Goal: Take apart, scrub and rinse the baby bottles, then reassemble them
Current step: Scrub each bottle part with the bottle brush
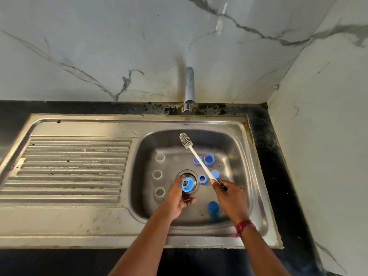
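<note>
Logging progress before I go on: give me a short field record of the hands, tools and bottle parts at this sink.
left hand: holds a blue plastic screw ring over the drain
right hand: grips a white-handled bottle brush, grey bristle head raised, clear of the ring
bottles: three clear open bottles upright, left in the steel basin
loose parts: five blue plastic pieces, basin's right
tap: metal spout, no water visible

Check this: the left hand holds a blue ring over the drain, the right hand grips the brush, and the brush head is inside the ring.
The last part is wrong. The head view shows the left hand holding the blue ring over the drain and the right hand gripping the brush, but the brush head points toward the tap, outside the ring.
</note>
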Motion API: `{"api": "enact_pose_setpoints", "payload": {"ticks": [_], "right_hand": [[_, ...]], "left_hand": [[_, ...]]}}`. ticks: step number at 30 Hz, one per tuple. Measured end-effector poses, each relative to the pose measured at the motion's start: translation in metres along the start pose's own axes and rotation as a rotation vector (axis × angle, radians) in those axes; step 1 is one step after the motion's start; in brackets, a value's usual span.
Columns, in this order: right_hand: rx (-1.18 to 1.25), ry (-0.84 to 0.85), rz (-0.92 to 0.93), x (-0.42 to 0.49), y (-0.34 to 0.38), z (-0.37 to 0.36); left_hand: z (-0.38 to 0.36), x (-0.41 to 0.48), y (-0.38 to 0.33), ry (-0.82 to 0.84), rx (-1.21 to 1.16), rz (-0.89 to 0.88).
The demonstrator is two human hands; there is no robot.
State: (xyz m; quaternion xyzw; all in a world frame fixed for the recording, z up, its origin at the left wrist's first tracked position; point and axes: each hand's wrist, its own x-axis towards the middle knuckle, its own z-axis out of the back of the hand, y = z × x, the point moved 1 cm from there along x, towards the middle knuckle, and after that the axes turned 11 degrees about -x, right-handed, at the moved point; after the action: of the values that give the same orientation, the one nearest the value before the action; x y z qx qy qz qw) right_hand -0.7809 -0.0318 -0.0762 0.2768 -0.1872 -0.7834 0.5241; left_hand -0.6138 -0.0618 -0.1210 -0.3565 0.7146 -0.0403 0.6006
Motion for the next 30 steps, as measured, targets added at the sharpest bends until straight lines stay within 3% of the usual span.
{"api": "enact_pose_setpoints", "payload": {"ticks": [3,13,17,30], "right_hand": [[-0.054,0.004,0.002,-0.009,0.000,0.002],[-0.070,-0.008,0.113,-0.029,0.004,0.021],[-0.150,-0.049,0.193,-0.034,0.003,0.034],[-0.394,-0.406,0.468,-0.034,0.028,0.024]], "left_hand": [[0.007,-0.019,-0.022,0.028,-0.257,-0.049],[0.022,-0.060,-0.061,0.123,-0.612,-0.145],[0.034,-0.059,-0.072,0.127,-0.675,-0.209],[0.055,-0.067,-0.098,0.133,-0.616,-0.340]]}}
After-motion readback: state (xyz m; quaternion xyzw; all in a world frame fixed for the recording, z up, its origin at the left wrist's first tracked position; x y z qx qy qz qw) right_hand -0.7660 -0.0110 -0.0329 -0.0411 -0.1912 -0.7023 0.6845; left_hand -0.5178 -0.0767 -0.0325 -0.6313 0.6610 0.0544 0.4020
